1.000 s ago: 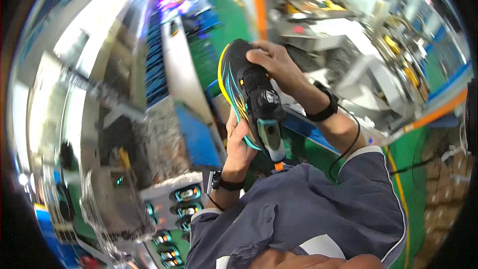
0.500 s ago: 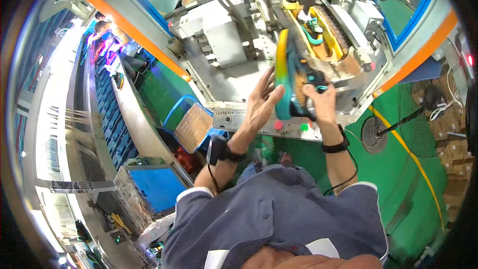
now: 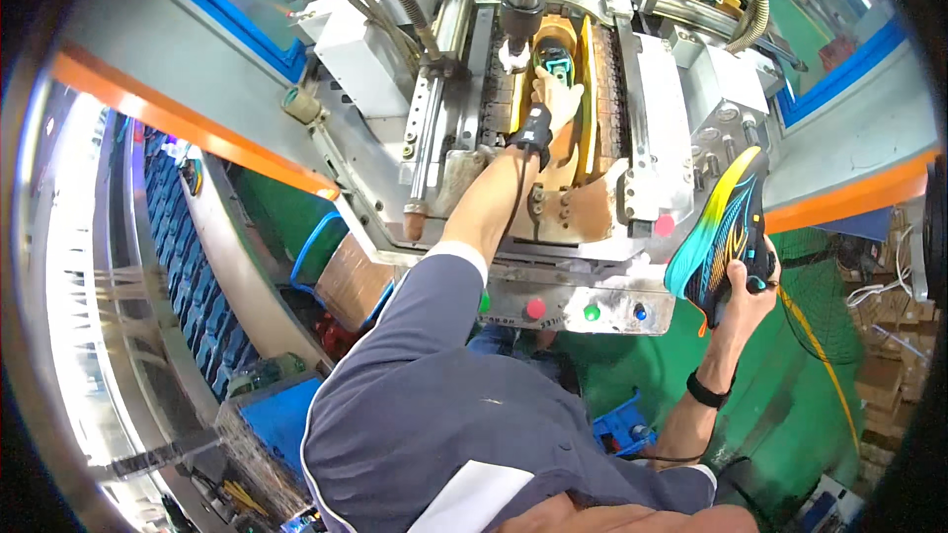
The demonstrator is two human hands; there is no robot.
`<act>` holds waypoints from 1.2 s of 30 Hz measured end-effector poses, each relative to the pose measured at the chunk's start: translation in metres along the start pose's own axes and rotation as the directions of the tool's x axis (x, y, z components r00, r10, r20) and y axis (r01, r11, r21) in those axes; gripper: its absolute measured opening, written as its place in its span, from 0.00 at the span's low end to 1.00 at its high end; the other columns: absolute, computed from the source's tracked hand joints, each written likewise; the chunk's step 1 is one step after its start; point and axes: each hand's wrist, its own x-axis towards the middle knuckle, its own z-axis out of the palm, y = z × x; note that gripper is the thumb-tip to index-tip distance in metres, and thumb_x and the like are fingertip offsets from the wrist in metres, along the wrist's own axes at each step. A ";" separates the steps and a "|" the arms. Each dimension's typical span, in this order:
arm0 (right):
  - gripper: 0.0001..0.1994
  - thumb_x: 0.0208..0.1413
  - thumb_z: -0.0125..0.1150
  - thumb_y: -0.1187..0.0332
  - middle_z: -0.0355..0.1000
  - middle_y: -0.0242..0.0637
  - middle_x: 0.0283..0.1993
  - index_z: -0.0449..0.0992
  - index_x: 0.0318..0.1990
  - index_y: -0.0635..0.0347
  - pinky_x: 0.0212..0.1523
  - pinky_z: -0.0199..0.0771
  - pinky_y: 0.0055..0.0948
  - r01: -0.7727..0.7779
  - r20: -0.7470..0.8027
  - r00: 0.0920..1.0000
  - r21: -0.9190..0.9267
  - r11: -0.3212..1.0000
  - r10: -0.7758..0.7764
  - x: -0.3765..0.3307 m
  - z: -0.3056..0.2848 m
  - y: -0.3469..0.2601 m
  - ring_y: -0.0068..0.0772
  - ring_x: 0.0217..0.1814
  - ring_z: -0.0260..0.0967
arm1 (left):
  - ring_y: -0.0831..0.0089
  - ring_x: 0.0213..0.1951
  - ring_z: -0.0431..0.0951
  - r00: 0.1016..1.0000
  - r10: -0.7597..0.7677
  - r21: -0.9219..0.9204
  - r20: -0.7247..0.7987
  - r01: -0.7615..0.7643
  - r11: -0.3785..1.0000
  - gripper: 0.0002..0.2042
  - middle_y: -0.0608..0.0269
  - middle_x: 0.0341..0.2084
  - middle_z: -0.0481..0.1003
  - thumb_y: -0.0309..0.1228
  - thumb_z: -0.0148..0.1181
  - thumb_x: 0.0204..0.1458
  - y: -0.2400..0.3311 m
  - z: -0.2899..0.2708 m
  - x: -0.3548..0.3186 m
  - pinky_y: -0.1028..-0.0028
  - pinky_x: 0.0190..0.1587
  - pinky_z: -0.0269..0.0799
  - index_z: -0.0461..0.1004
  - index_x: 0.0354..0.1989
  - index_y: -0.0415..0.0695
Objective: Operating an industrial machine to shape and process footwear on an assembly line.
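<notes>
My right hand (image 3: 749, 298) grips a sneaker (image 3: 724, 237) at the machine's right front corner, thumb on its upper. The sneaker's sole edge runs from yellow to teal, and its black upper carries teal and orange lines. My left arm stretches into the press machine (image 3: 632, 281). There my left hand (image 3: 559, 104) is closed at the teal-trimmed opening of a second, dark shoe (image 3: 555, 51). That shoe sits in the cavity between yellow side pads (image 3: 589, 99). Part of it is hidden behind my fingers.
A metal cylinder (image 3: 523, 0) hangs just over the cavity. Push buttons (image 3: 592, 313) line the machine's front panel. A wooden-seated stool (image 3: 351, 276) and a conveyor (image 3: 197, 247) stand on the left. At right are a fan (image 3: 810, 306) and stacked cardboard (image 3: 884, 365).
Both hands were near the sneaker in front of the machine. My right hand has carried it to the right, while my left has left it and reached into the cavity. The view has shifted.
</notes>
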 end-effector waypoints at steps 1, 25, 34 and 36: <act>0.26 0.44 0.63 0.75 0.69 0.39 0.51 0.68 0.55 0.69 0.54 0.68 0.27 0.052 0.006 0.999 -0.048 0.997 -0.052 0.006 0.005 0.003 0.28 0.49 0.68 | 0.41 0.58 0.64 0.999 -0.010 -0.016 -0.040 0.009 1.000 0.43 0.32 0.56 0.62 0.35 0.63 0.44 -0.010 0.009 0.014 0.56 0.61 0.60 0.45 0.65 0.30; 0.24 0.49 0.60 0.58 0.75 0.57 0.41 0.62 0.46 0.68 0.45 0.76 0.45 0.417 0.473 0.881 -0.768 0.486 -0.008 0.101 0.413 0.109 0.55 0.45 0.75 | 0.66 0.45 0.77 0.851 -0.483 -0.908 -0.207 0.017 0.419 0.26 0.54 0.49 0.72 0.23 0.60 0.50 -0.111 -0.336 -0.396 0.67 0.48 0.75 0.61 0.59 0.34; 0.13 0.51 0.58 0.74 0.74 0.45 0.44 0.74 0.46 0.62 0.45 0.72 0.34 0.658 0.822 0.386 0.072 0.750 -0.418 -0.101 0.255 0.039 0.44 0.46 0.72 | 0.70 0.43 0.78 0.675 -0.609 -0.872 -0.416 -0.106 0.478 0.17 0.60 0.43 0.75 0.24 0.57 0.54 -0.125 -0.270 -0.492 0.71 0.45 0.76 0.69 0.52 0.37; 0.10 0.51 0.59 0.74 0.73 0.40 0.41 0.75 0.43 0.61 0.40 0.73 0.34 0.640 0.847 0.129 0.327 0.696 -0.516 -0.166 0.233 0.069 0.42 0.43 0.72 | 0.69 0.43 0.78 0.660 -0.692 -0.955 -0.292 -0.158 0.252 0.17 0.57 0.44 0.75 0.25 0.59 0.53 -0.115 -0.267 -0.502 0.71 0.47 0.74 0.68 0.51 0.34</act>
